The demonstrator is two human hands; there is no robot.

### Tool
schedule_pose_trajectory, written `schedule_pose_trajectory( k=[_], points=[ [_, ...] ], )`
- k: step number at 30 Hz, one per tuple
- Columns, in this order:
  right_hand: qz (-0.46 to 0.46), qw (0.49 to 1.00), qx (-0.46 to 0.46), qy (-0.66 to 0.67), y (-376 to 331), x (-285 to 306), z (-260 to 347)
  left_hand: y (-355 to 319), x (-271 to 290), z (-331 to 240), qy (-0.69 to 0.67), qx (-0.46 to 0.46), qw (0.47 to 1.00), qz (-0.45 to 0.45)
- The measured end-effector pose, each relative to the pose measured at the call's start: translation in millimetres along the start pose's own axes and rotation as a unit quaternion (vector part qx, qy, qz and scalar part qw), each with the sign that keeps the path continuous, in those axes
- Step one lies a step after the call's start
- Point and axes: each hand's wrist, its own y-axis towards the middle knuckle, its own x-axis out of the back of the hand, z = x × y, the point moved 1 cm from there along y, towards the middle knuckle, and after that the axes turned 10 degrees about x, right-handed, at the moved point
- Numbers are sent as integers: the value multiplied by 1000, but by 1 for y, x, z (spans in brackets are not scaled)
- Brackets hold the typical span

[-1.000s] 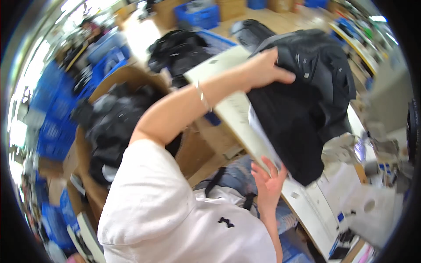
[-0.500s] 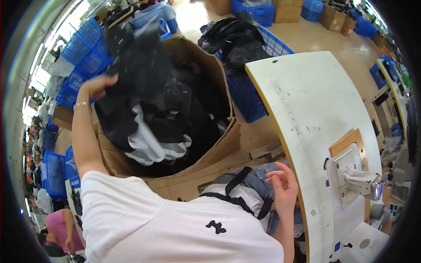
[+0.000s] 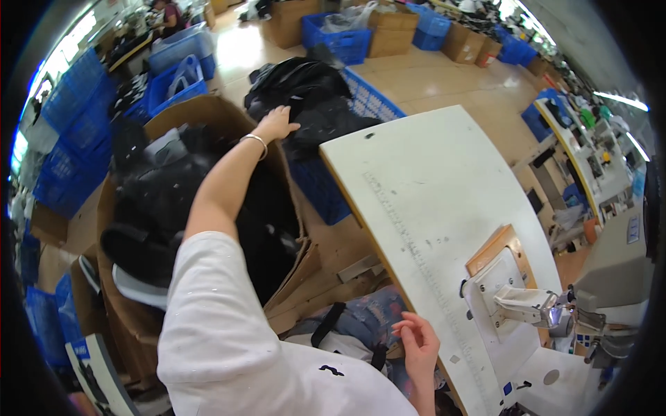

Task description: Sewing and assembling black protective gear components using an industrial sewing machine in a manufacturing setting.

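My left hand (image 3: 276, 123), with a bangle at the wrist, is stretched forward over the heap of black fabric pieces (image 3: 305, 90) in a blue plastic crate (image 3: 316, 187). Its fingers are apart and touch or hover just above the fabric; I cannot tell which. Beneath that arm, black fabric pieces (image 3: 159, 187) with some white and grey parts fill a large cardboard box (image 3: 295, 229). My right hand (image 3: 420, 343) rests beside the white table's edge, fingers loosely bent and apart, with nothing in it. Below it are patterned blue cloth (image 3: 371, 315) and black straps (image 3: 328, 326).
A white worktable (image 3: 430, 194) curves along my right, carrying a sewing machine (image 3: 527, 305). Stacked blue crates (image 3: 76, 132) stand at the left. More blue crates (image 3: 336, 38) and cardboard boxes (image 3: 392, 31) line the far floor. A person (image 3: 168, 19) is at the far left.
My left hand has let go of the black fabric at the cardboard box and swung right to the heap in the crate. The view has turned right; my right hand stays by the table.
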Motion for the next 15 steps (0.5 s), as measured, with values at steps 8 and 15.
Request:
schedule_pose_trajectory(
  k=[8, 15],
  points=[
    [-141, 986, -80, 42, -49, 18, -16, 40, -39, -95, -30, 217, 973, 74],
    [-120, 984, -87, 96, -54, 11, -14, 48, -25, -143, -315, 180, 869, 337]
  ],
)
